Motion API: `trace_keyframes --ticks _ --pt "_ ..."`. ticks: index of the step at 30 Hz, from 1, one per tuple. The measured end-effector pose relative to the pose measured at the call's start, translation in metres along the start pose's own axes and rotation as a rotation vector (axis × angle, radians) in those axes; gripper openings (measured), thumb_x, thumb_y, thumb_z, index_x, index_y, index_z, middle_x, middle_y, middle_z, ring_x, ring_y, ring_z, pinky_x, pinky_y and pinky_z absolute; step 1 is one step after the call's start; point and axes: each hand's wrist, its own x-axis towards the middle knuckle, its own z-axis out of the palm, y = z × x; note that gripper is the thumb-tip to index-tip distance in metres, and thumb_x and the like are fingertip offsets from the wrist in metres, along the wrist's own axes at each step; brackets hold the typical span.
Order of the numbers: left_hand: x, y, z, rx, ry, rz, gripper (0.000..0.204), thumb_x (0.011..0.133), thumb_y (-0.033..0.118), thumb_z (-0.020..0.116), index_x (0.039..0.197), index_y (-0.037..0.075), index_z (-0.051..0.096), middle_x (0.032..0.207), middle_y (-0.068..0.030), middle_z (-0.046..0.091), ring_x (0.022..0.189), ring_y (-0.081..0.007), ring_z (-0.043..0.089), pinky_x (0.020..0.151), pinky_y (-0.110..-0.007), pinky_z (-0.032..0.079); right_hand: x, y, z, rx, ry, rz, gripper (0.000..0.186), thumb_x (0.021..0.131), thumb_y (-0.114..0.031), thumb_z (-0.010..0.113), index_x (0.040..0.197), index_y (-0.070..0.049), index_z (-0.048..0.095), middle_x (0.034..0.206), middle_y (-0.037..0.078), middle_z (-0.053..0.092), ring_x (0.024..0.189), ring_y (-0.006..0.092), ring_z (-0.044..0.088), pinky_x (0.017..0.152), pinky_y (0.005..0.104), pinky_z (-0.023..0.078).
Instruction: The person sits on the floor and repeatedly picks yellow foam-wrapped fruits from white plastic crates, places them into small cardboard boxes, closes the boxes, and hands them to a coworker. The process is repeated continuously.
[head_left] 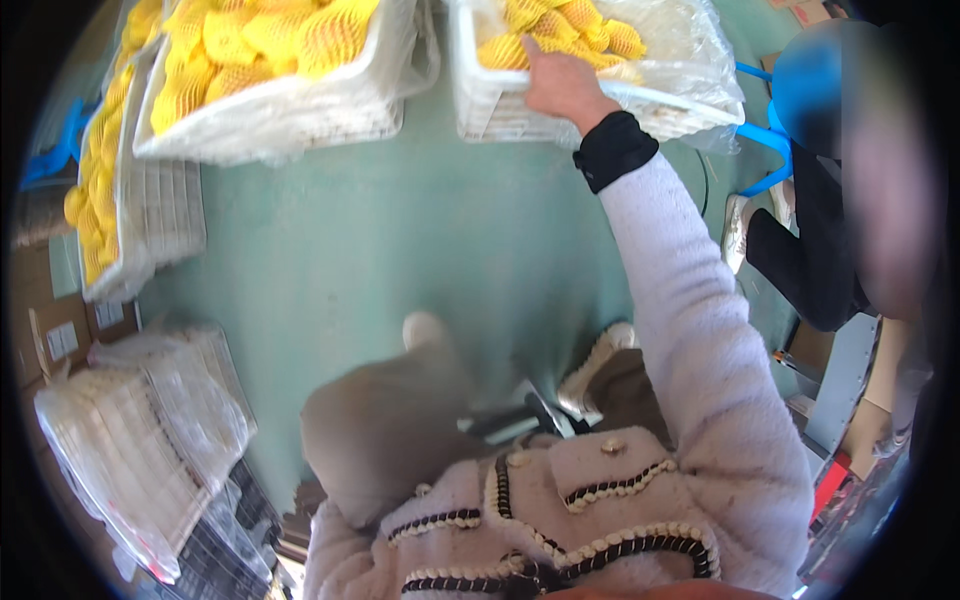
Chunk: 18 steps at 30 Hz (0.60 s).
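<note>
My right hand (567,85), with a black cuff at the wrist, reaches over the near rim of a white crate (500,120) at the far right. One finger is stretched out beside several long, rounded pieces in yellow foam nets (555,35). I see nothing held in this hand; the fingers on its far side are partly hidden. The crate is lined with clear plastic film (690,60), which lies bunched on its right side. My left hand is not in view.
Another white crate (290,120), heaped with yellow netted pieces, stands at the far left, and a third crate (160,215) beside it. A plastic-covered white crate (130,430) sits at lower left. Another person (800,250) is at the right by a blue stool (768,150).
</note>
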Motion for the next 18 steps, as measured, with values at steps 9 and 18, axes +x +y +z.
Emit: trace_keyframes --ticks 9,18 --pt "-0.054 -0.078 0.011 -0.042 -0.063 -0.182 0.033 0.093 0.026 0.053 0.114 0.003 0.063 0.102 -0.0180 0.067 0.094 -0.0317 0.063 0.081 -0.041 0.050 -0.074 -0.033 0.012 -0.114 0.192 -0.236 0.039 0.073 -0.006 0.053 0.111 0.004 0.057 0.078 0.020 0.066 0.078 0.0350 0.066 0.070 0.0440 0.051" --pt "-0.075 -0.089 0.002 -0.061 0.013 -0.236 0.032 0.092 0.025 0.054 0.114 0.005 0.064 0.102 -0.0171 0.067 0.095 -0.0320 0.063 0.081 -0.041 0.051 -0.078 -0.035 0.029 -0.119 0.263 -0.403 0.065 0.072 -0.006 0.059 0.135 -0.004 0.047 0.081 0.020 0.065 0.077 0.0386 0.063 0.065 0.0484 0.048"
